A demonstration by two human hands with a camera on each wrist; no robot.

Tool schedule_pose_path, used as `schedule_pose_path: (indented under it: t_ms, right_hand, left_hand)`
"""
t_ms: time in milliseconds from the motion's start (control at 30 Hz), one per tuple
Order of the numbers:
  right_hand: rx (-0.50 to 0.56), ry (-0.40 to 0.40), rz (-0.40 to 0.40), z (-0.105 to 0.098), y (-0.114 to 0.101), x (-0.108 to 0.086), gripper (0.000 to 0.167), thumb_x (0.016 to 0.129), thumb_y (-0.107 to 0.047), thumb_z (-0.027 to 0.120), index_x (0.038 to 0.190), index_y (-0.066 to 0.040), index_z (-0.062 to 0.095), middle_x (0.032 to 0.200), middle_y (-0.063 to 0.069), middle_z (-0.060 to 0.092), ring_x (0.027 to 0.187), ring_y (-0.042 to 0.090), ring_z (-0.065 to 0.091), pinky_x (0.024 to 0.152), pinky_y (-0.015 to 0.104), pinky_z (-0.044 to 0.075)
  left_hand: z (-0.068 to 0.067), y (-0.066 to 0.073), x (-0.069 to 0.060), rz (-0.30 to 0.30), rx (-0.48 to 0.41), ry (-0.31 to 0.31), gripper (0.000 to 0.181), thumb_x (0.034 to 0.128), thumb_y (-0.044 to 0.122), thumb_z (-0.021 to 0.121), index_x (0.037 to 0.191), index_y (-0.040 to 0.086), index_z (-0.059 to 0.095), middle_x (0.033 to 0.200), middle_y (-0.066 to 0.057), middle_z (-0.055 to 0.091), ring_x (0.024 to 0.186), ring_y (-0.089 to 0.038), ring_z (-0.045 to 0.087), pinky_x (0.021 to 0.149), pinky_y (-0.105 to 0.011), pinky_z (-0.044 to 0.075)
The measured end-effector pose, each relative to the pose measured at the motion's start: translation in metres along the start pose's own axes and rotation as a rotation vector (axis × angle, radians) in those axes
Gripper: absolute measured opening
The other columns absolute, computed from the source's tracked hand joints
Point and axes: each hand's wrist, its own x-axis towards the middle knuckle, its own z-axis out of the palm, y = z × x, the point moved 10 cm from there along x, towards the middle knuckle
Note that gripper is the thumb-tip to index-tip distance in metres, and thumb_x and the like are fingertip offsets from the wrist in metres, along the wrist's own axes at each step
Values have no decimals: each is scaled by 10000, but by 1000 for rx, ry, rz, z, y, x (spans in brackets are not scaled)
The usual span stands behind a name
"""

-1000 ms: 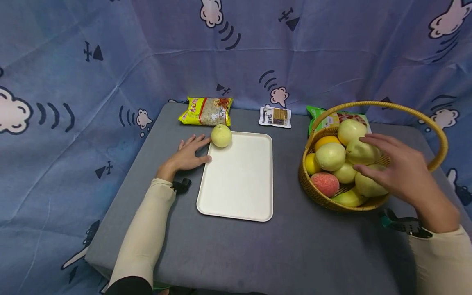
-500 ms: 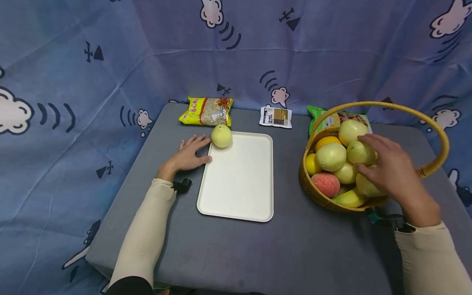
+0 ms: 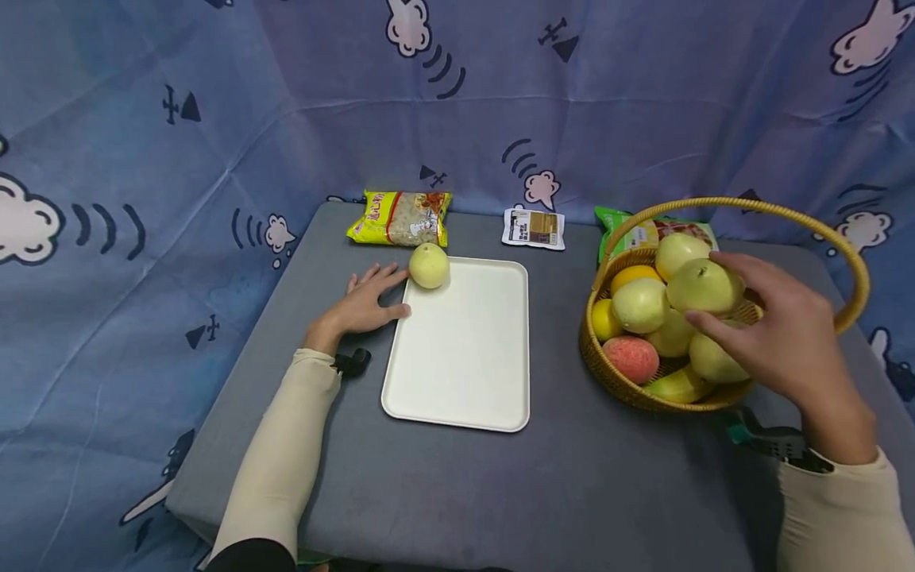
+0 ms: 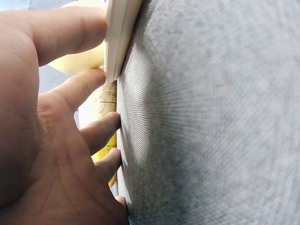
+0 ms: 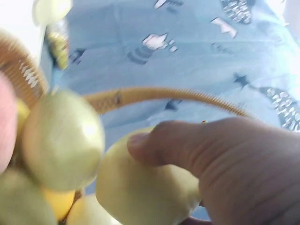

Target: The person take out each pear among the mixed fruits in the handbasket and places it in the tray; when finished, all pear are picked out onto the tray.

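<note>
One pale fruit (image 3: 700, 287), pinched by the right hand (image 3: 799, 338), has seemingly risen; the left hand (image 3: 362, 305) stays spread.

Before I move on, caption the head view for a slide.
Right grip holds a yellow-green fruit at the wicker basket, left grip at the edge of the white tray.

We see a yellow bag (image 3: 400, 218) lying at the back of the gray desk (image 3: 457, 485), with a small white packet (image 3: 533, 229) to its right and a partly hidden green bag (image 3: 665, 228) farther right. Behind them we see a big, creased blue cloth (image 3: 472, 119) with puffy white clouds (image 3: 409, 25) and dark shapes (image 3: 189, 107) on it.
</note>
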Motion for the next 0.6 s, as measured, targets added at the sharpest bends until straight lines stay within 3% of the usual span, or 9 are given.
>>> schedule_pose_path:
  t_ms: [33,100,133,267,433,600]
  right_hand:
    - [10,5,-1,-2,-4,0,792,827,-153,967,1531,-34,624,1464,310,645,1164,500,646,924,188,453]
    - [61,20,-6,-5,-13,1,816,809,-123,984,1545,-88,634,1465,272,662,1194,279,683,894,-13,354]
    - [90,29,-12,-6,-17,2,836,792,-101,993,1549,-118,640,1469,252,670,1210,169,671,907,-58,329]
    - [244,48,-50,-5,-38,9,892,730,29,996,1533,-181,670,1479,97,694,1188,-145,553,941,-43,420]
    - [406,6,-69,12,-61,21,851,754,78,956,1522,-158,674,1470,-124,659,1211,-24,622,956,17,489]
    - [499,-37,-92,34,-82,34,844,769,81,941,1524,-184,671,1430,-11,686,1213,27,650,988,68,521]
  left_hand:
    - [0,0,0,-1,-1,0,828,1061,435,682,1756,199,300,1852,-127,146,1727,-380,-37,1341,-648,-156]
    - [0,1,0,-1,0,-1,825,1061,429,682,1756,197,301,1852,-128,146,1727,-381,-38,1341,-648,-157]
    - [0,1,0,-1,1,-1,824,1062,427,681,1756,197,300,1852,-128,143,1726,-382,-40,1340,-650,-158]
    - [-1,1,-1,1,5,0,823,1063,419,679,1757,197,297,1853,-129,139,1726,-386,-42,1339,-654,-157]
    - [-1,2,-1,1,2,2,821,1061,415,680,1756,200,300,1853,-125,140,1727,-379,-39,1340,-649,-158]
    - [-1,3,-1,2,-4,2,820,1061,411,682,1756,205,299,1853,-126,140,1727,-379,-40,1339,-652,-160]
